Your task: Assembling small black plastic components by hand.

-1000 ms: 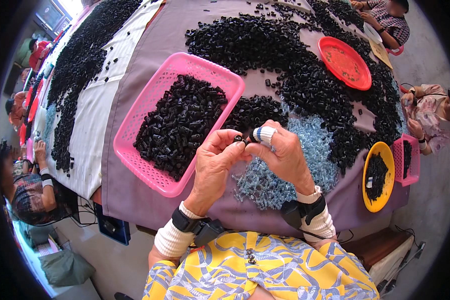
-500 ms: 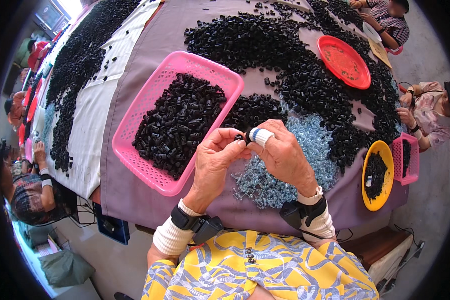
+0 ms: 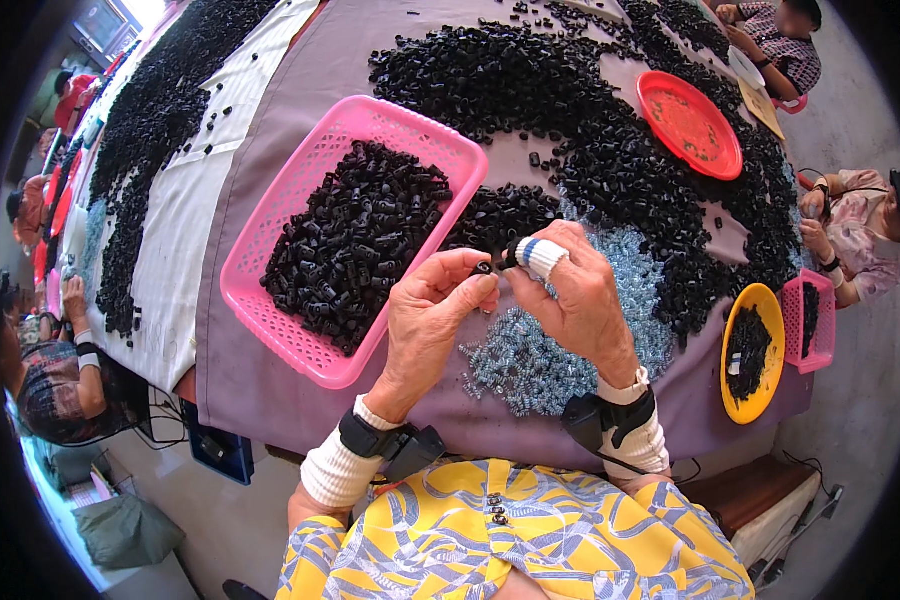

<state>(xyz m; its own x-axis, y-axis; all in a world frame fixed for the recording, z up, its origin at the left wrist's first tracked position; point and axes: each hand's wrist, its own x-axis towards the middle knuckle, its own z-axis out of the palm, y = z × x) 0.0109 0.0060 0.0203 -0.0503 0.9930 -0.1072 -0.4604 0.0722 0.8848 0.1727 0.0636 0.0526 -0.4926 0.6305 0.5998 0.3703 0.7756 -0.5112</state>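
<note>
Work over the purple-covered desk (image 3: 320, 75), with the pink basket (image 3: 280, 345) of black pieces at nine o'clock and the pale-blue pile (image 3: 570, 370) near five. Bring in the left hand (image 3: 425, 310) and right hand (image 3: 582, 300) close but slightly apart: pinched in the left, the small black part (image 3: 483, 268); at three o'clock, in the right, impossible to tell. Ideally, grip lightly, steady both wrists, align before pressing.

Small shiny black piece (image 3: 482, 268), rounded, partly hidden, pinched between the left hand's (image 3: 423, 325) fingers (image 3: 484, 286), above the mauve surface (image 3: 260, 410), details too small to tell
</note>
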